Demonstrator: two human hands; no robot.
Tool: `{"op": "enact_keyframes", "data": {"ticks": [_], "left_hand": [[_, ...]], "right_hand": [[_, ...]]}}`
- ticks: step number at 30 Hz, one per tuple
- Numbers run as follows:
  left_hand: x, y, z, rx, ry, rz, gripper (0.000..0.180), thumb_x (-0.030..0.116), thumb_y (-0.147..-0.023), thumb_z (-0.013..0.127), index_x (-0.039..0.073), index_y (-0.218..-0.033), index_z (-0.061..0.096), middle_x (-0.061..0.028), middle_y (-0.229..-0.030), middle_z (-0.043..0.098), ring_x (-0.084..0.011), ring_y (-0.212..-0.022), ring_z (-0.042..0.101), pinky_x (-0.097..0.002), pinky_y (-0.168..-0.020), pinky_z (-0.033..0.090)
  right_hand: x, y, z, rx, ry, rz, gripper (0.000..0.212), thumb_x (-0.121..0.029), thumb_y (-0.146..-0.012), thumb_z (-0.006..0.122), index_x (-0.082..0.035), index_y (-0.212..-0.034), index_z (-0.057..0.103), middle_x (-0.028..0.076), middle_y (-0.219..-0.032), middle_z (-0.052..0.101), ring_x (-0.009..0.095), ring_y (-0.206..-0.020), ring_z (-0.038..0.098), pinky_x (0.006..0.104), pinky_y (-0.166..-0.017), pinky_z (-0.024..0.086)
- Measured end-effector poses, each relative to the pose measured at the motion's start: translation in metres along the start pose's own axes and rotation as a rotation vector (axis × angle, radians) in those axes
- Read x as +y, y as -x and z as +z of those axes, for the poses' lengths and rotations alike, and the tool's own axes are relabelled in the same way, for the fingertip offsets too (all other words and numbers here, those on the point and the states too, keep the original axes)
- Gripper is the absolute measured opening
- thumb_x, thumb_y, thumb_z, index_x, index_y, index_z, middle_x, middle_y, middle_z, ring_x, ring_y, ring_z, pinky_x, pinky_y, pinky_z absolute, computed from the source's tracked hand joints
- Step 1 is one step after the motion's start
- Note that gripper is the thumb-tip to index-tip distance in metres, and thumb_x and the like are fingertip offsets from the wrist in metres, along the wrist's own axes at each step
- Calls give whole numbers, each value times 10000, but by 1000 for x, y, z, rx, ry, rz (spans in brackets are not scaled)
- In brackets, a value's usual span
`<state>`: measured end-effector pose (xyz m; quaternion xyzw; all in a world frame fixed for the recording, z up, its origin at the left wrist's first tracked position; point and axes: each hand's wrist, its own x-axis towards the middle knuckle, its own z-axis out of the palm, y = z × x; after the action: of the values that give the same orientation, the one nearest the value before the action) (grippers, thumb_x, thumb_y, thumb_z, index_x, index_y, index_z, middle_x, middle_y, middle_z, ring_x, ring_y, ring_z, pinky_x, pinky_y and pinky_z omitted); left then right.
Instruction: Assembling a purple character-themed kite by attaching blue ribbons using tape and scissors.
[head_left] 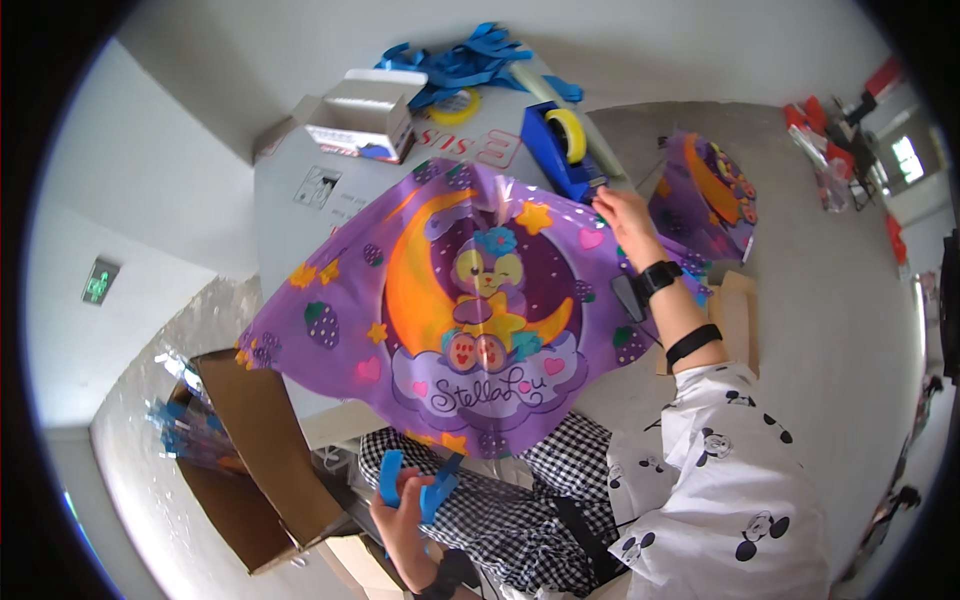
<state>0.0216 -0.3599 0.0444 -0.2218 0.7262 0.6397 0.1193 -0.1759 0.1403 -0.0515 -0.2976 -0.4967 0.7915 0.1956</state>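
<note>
Spreading wide over the grey table (285, 200) and the person's lap, a purple printed plastic sheet (470, 320) with an orange moon and a cartoon animal fills the middle of the view. The right hand (622, 215) is stretched forward at the far right edge of this sheet, just beside the blue tape dispenser (562, 148); its fingers are bent there, but I cannot tell if they pinch the sheet or the tape. The left hand (398, 510) is low, near the lap in checked cloth, and it is closed around a blue plastic piece (415, 488) with two prongs that stand up from the fist.

Behind the sheet on the table lie a small open white box (365, 115), a yellow tape roll (455, 105) and a heap of blue plastic pieces (470, 62). A second purple sheet (715, 195) lies to the right, past the reaching hand. An open cardboard box (255, 450) stands on the floor at the left, with more blue pieces inside
</note>
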Motion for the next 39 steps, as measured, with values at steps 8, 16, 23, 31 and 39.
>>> {"op": "enact_keyframes", "data": {"ticks": [8,16,23,31,39], "left_hand": [[87,-37,-36,31,265,170,391,369,-899,667,-7,-1001,635,-61,-741,648,-6,-493,364,-183,-446,232],[99,-79,-46,34,443,262,253,230,-978,554,-11,-947,628,-39,-723,610,-4,-429,275,-195,-410,173],[88,-92,-42,43,522,227,244,238,-939,626,-3,-911,654,-26,-699,611,-8,-439,284,-203,-413,184],[96,-111,-52,109,534,232,207,199,-962,565,5,-951,635,0,-700,577,-6,-402,274,-193,-392,186],[108,-152,-70,121,593,284,201,202,-937,618,3,-964,633,16,-653,514,-3,-434,264,-202,-408,165]], "right_hand": [[8,-20,-35,14,7,-191,132,-37,-872,682,53,-949,625,113,-968,638,220,-951,629,379,-968,513],[16,-13,-19,26,88,-225,141,-34,-886,663,67,-959,597,113,-999,598,200,-968,595,353,-1002,486],[13,-18,-27,24,54,-240,169,-54,-904,645,74,-999,587,117,-1039,578,187,-985,579,332,-973,498],[25,-18,-23,97,54,-284,134,-16,-893,640,73,-979,590,108,-1023,581,186,-996,578,362,-1024,464],[52,-31,-60,13,273,-336,164,-58,-875,664,48,-988,608,103,-1004,616,190,-981,595,324,-964,482]]}}
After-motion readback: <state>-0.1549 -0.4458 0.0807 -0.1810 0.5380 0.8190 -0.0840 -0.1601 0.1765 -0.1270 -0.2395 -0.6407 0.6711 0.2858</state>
